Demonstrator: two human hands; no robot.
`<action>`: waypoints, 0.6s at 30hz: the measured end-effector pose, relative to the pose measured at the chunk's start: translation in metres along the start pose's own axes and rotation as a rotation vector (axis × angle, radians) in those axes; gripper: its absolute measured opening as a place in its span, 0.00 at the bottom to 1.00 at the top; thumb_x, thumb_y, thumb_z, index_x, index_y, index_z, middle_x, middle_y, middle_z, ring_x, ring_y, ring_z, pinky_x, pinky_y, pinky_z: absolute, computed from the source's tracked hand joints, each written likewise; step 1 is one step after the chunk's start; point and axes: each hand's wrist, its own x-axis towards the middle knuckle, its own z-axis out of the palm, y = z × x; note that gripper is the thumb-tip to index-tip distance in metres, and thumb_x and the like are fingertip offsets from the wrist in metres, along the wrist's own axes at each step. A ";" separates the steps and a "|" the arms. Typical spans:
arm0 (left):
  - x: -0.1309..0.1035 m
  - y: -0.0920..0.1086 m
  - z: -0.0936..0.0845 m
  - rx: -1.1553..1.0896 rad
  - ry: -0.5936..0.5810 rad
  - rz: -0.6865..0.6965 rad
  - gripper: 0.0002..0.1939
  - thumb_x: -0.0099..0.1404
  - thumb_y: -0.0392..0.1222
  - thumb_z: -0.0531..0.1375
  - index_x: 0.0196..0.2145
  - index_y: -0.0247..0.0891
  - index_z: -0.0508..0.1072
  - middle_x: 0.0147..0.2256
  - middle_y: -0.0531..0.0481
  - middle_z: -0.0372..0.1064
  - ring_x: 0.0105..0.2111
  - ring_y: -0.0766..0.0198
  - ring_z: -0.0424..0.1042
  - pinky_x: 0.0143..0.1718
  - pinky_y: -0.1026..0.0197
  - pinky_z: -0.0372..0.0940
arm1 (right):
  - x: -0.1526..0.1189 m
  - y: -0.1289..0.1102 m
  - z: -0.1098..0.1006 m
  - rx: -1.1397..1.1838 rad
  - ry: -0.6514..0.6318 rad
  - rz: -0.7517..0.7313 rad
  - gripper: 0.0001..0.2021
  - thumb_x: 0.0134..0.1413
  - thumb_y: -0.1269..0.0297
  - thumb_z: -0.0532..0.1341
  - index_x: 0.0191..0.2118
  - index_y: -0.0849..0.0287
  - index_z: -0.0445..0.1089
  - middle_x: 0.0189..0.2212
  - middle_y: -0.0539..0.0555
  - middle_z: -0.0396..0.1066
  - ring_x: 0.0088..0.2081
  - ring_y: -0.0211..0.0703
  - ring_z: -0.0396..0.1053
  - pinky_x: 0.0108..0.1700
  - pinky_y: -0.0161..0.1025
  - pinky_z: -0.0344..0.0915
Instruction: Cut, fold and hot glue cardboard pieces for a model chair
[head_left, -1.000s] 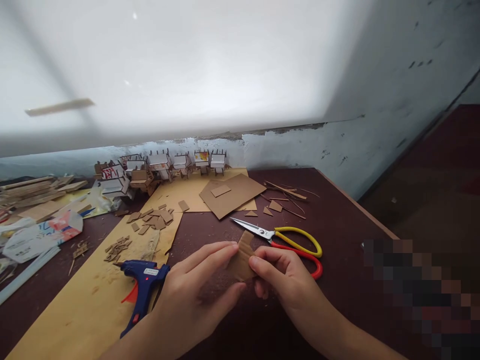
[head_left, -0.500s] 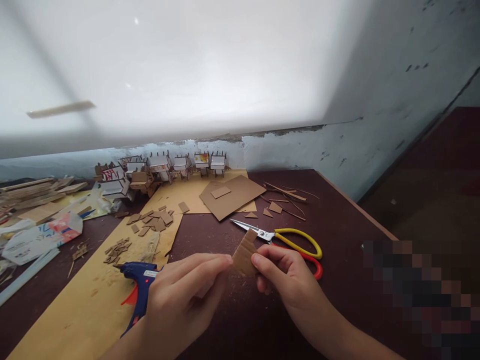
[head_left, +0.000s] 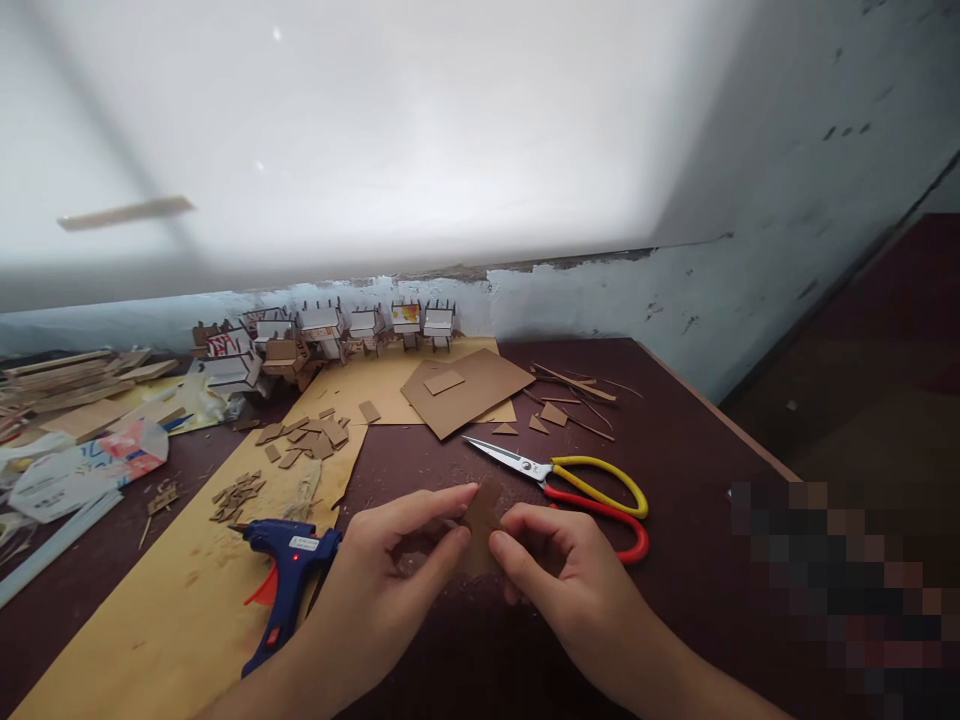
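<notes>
A small brown piece of cardboard (head_left: 481, 530) is held up between both hands over the dark table. My left hand (head_left: 401, 570) pinches its left edge between thumb and fingers. On the opposite edge, my right hand (head_left: 562, 565) has its thumb on the near face and its fingers curled behind. Just beyond the right hand lie scissors (head_left: 559, 475) with one yellow and one red handle, their blades pointing left. A blue glue gun (head_left: 285, 570) with a red trigger rests left of my left hand, partly covered by the forearm.
Small cut cardboard pieces (head_left: 315, 440) lie on yellow paper (head_left: 150, 630). A larger cardboard sheet (head_left: 465, 400) is farther back, beside thin offcut strips (head_left: 577, 385). Several miniature cardboard chairs (head_left: 322, 325) line the wall. Wood sticks (head_left: 67, 380) and a glue stick (head_left: 60, 545) sit left.
My left hand has closed its thumb and fingers on the cardboard piece's left edge. The piece has turned and sits slightly lower and farther left, still in my right hand.
</notes>
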 end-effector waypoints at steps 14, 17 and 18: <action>0.003 0.003 0.001 -0.177 -0.002 -0.189 0.14 0.65 0.42 0.66 0.48 0.45 0.82 0.40 0.48 0.83 0.39 0.58 0.82 0.39 0.64 0.77 | -0.001 0.003 0.002 -0.050 0.032 0.008 0.14 0.67 0.58 0.58 0.30 0.57 0.70 0.23 0.48 0.64 0.28 0.40 0.61 0.30 0.37 0.58; 0.003 0.003 0.002 -0.201 0.000 -0.226 0.14 0.65 0.42 0.66 0.49 0.45 0.82 0.40 0.49 0.83 0.39 0.59 0.82 0.40 0.65 0.76 | -0.002 0.003 0.003 -0.109 0.107 -0.033 0.09 0.66 0.59 0.60 0.37 0.56 0.74 0.28 0.49 0.70 0.30 0.41 0.65 0.32 0.38 0.62; 0.003 0.002 0.001 -0.202 0.003 -0.238 0.15 0.65 0.42 0.66 0.49 0.45 0.82 0.39 0.49 0.83 0.39 0.60 0.82 0.40 0.65 0.76 | -0.002 0.003 0.003 -0.135 0.147 -0.050 0.07 0.65 0.59 0.61 0.40 0.55 0.74 0.30 0.49 0.72 0.32 0.42 0.68 0.33 0.38 0.64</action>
